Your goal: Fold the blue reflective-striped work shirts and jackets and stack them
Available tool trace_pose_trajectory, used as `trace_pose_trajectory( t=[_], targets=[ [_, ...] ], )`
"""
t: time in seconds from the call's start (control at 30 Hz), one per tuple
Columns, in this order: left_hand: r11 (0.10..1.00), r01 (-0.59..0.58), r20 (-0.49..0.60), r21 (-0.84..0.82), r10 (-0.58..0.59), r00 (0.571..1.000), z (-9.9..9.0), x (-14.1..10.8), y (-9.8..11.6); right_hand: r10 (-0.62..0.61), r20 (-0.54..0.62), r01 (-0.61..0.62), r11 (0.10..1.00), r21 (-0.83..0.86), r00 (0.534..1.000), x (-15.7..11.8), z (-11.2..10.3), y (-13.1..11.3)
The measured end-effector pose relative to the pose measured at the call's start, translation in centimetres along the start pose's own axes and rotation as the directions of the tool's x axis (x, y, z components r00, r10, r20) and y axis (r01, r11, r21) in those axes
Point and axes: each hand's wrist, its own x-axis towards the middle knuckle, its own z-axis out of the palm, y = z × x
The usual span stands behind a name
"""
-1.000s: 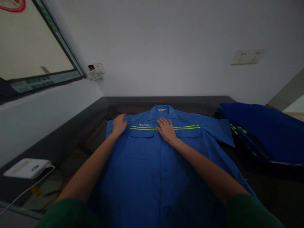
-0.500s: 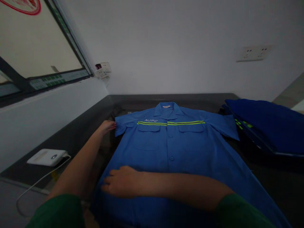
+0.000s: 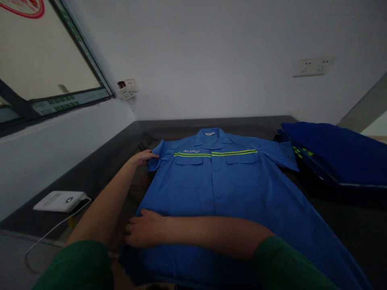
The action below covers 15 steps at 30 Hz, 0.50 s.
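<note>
A blue short-sleeved work shirt (image 3: 193, 193) lies spread face up, collar away from me, with yellow-green stripes, two chest pockets and the letters NJPC. At the far left, my left hand (image 3: 145, 156) pinches the cuff of the shirt's left-side sleeve, which is slightly raised and bent inward. My right hand (image 3: 146, 228) reaches across the lower shirt to its left side edge. Its fingers are curled round that edge, and the fingertips are partly hidden in shadow.
The shirt rests on a dark table (image 3: 117, 147) against a white wall. A folded blue garment stack (image 3: 335, 151) sits at the right. On the left are a white device (image 3: 60, 201) and its cable (image 3: 57, 225). Wall sockets (image 3: 314, 66) and a window are above.
My left hand has taken the sleeve cuff and shifted it slightly inward and up. My right hand has moved a little left, its fingers now curled at the shirt's edge.
</note>
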Motion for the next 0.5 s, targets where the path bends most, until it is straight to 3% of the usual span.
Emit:
trace_pose_trajectory(
  t=[0.3, 0.5],
  targets=[
    [0.940, 0.079, -0.006, -0.332, -0.086, 0.996, -0.5, -0.5, -0.9, -0.051, -0.011, 0.050, 0.997, -0.059, 0.999, 0.1, -1.6, -0.1],
    [0.961, 0.089, 0.057, -0.260, -0.077, 0.995, 0.4, -0.9, -0.8, -0.045, 0.001, 0.045, 0.999, 0.011, 0.999, 0.3, -0.6, -0.1]
  ],
)
